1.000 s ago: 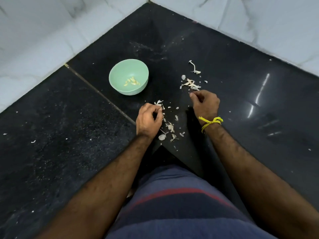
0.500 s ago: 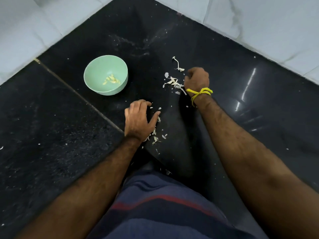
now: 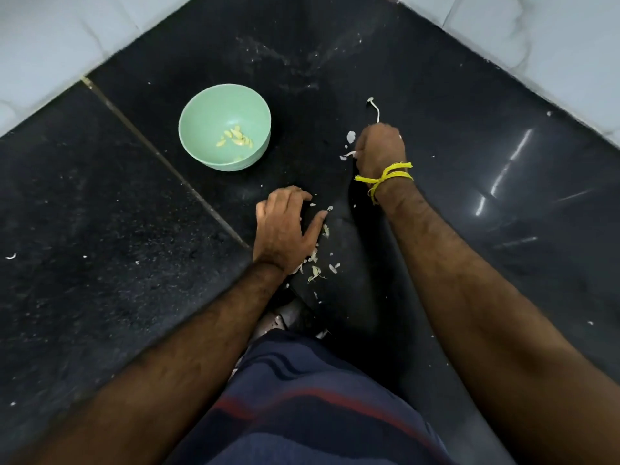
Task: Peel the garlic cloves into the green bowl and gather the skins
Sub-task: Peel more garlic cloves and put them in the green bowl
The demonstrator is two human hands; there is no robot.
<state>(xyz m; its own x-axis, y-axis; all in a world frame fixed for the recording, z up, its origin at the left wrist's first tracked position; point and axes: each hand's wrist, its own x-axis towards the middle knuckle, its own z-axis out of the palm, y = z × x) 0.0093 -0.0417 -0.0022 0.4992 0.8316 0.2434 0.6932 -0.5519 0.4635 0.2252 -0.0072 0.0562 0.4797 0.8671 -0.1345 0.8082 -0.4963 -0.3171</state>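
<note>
On the black bench (image 3: 469, 229) stands the green bowl (image 3: 224, 127), peeled garlic cloves (image 3: 236, 138) inside. Right hand (image 3: 380, 151) curls over skins (image 3: 349, 152); its fingers are hidden, their grip unclear. Left hand (image 3: 285, 226) rests with fingers spread beside scattered skin flakes (image 3: 317, 266).

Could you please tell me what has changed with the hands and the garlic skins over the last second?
The right hand moved away from the body onto the far pile of skins and now curls over it, covering most. The left hand went from pinching to lying spread beside the near skins. The green bowl with its peeled cloves and the curled stem stayed put.
</note>
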